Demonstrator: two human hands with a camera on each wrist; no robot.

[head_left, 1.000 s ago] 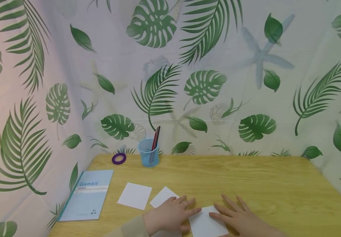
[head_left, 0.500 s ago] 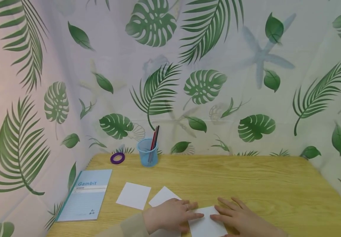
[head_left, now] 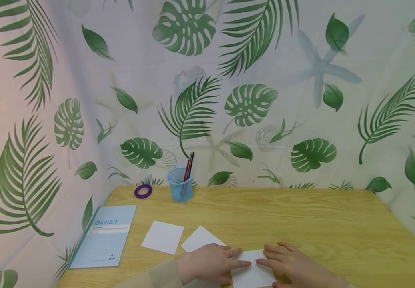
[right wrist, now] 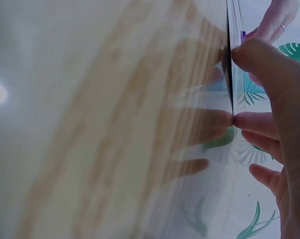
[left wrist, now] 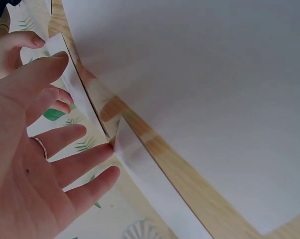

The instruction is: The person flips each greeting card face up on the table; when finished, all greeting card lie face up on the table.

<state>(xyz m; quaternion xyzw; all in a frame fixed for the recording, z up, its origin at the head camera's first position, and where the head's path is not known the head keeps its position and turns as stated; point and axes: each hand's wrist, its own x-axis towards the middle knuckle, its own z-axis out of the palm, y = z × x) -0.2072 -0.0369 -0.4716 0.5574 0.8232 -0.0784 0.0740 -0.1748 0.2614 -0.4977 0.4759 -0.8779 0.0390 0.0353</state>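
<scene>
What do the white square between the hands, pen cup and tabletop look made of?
White square: likely paper or card, matte, flat, crisp-edged. Pen cup: perhaps metal or plastic mesh; blue, see-through wall. Tabletop: wood or wood-print laminate, with grain and glossy reflections.

In the head view the light is soft and a bit dull. The wall (head_left: 286,52) looks pinkish on the left, grey up in the middle and creamy low down. The table (head_left: 322,216) looks yellow. The big word on the book (head_left: 103,240) is easy to read, but its smallest words are too tiny. In the left wrist view it is dim, so the paper (left wrist: 214,99) looks grey, with soft shadows near its top left. The right wrist view is hazy. White glare shines at its left edge, and the shiny table mirrors fingers of the right hand (right wrist: 291,109). The wood lines look blurry.
</scene>
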